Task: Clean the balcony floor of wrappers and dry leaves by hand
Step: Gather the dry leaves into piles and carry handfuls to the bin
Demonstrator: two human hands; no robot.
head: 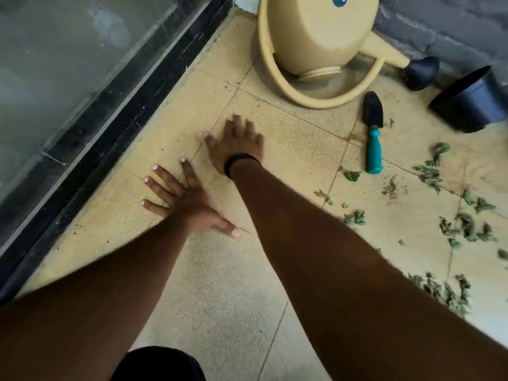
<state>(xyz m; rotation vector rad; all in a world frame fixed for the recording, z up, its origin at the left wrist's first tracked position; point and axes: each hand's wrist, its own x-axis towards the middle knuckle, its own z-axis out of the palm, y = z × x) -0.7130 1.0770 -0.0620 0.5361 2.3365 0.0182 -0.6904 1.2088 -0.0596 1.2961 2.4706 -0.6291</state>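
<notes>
Both hands lie flat on the tiled floor (225,284) with straight, spread fingers and hold nothing. The left hand (187,199) is just beside the right hand (237,145), near the dark door frame (132,105). The dry leaves (453,224) lie scattered at the right, well apart from the hands, in a loose band running from far to near. I see no wrappers. A trowel (374,133) points its blade toward the watering can (319,37).

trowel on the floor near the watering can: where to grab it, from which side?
Take the trowel by its teal handle, coming from above. It lies flat on the tiles with the handle end toward the camera and the dark blade toward the watering can. The handle's sides look clear; loose leaves lie just beside its end.
</notes>
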